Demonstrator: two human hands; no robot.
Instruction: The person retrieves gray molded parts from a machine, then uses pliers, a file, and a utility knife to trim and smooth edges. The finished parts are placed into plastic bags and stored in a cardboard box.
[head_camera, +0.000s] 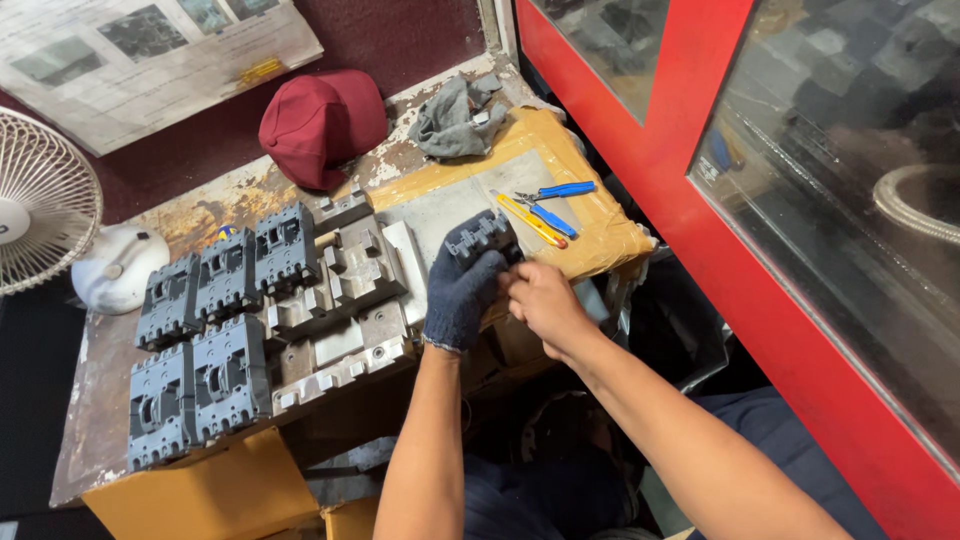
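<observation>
My left hand (460, 290), in a dark blue knit glove, grips a dark grey plastic breaker part (486, 235) above the worn workbench (110, 360). My bare right hand (543, 300) is pressed against the part's lower right side, fingers curled on it. Blue-handled pliers (552, 202) and a yellow-handled tool (530, 220) lie just beyond on the taped cardboard pad (600, 235).
Several dark grey breaker housings (215, 330) and light grey bases (350, 290) fill the bench's left. A red cap (320, 125), a grey rag (455, 120), a white fan (40, 200) and a white helmet (118, 268) sit farther back. A red-framed glass door (690, 170) stands right.
</observation>
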